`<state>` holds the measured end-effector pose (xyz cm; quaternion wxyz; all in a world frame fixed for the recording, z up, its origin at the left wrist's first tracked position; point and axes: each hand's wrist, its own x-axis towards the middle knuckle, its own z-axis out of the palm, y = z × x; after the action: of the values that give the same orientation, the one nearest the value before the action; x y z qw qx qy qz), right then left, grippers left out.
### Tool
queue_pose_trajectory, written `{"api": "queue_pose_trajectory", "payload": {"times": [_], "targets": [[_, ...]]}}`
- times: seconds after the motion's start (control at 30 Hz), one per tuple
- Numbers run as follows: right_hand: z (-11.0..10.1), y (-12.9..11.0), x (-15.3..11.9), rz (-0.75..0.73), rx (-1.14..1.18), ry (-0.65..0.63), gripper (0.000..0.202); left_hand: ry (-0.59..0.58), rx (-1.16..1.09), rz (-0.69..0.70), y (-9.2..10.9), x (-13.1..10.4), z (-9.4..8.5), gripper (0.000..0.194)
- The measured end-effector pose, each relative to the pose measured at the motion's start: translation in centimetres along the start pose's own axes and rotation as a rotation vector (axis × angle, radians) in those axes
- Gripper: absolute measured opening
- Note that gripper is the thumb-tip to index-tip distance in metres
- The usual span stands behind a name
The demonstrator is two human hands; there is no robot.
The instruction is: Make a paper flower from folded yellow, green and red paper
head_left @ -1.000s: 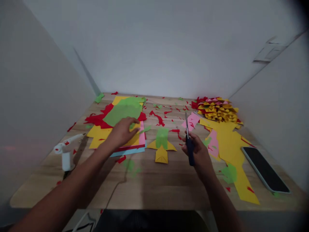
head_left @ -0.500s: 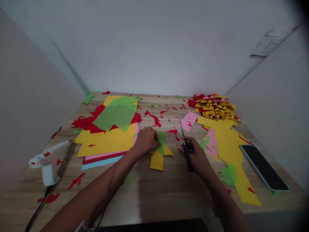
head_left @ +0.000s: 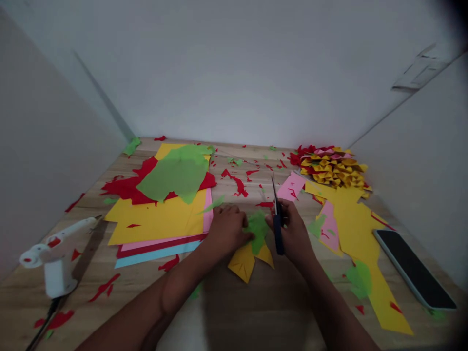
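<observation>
My left hand (head_left: 230, 226) is closed on the edge of a green paper piece (head_left: 258, 229) at the middle of the table. Folded yellow paper (head_left: 243, 263) with pointed ends sticks out below the green piece, toward me. Dark-handled scissors (head_left: 278, 226) are gripped in my right hand (head_left: 292, 229), just right of the green paper. Their blades point away from me and look nearly closed. The palm side of my left hand and part of the yellow paper under it are hidden.
A stack of coloured paper sheets (head_left: 161, 219) lies left, a white glue gun (head_left: 58, 258) at far left. Folded yellow and red pieces (head_left: 332, 168) are piled at back right, near a cut yellow sheet (head_left: 356, 229) and a phone (head_left: 413, 268). Red scraps (head_left: 239, 185) are scattered about.
The green and yellow paper has turned and come nearer to me, with my left hand shifted slightly right and down. The scissors are now closer to the green paper. The view has shifted a little.
</observation>
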<state>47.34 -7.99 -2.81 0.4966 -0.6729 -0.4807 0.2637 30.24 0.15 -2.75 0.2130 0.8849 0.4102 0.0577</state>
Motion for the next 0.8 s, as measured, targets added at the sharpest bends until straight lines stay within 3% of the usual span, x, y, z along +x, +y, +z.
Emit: {"api": "queue_pose_trajectory", "payload": {"times": [0.17,0.33,0.43,0.57,0.8], "targets": [[-0.2,1.9,0.0,-0.012,0.03,0.098,0.042,-0.083,-0.064,0.029,0.4,0.0,-0.3,0.017],[-0.6,2.8,-0.3,-0.026,0.026,0.108,0.04,-0.015,0.074,-0.073,1.0,-1.0,-1.2,0.044],[-0.7,2.6,-0.6,-0.036,0.025,0.108,0.04,-0.065,0.136,-0.136,1.5,-1.5,-1.6,0.052],[-0.4,2.4,-0.9,-0.052,0.012,0.111,0.037,-0.152,0.071,-0.127,1.0,-1.5,-1.7,0.039],[0.0,2.6,-1.2,-0.117,0.048,0.124,0.038,-0.183,-0.159,-0.052,-2.1,-0.7,-1.4,0.014]]}}
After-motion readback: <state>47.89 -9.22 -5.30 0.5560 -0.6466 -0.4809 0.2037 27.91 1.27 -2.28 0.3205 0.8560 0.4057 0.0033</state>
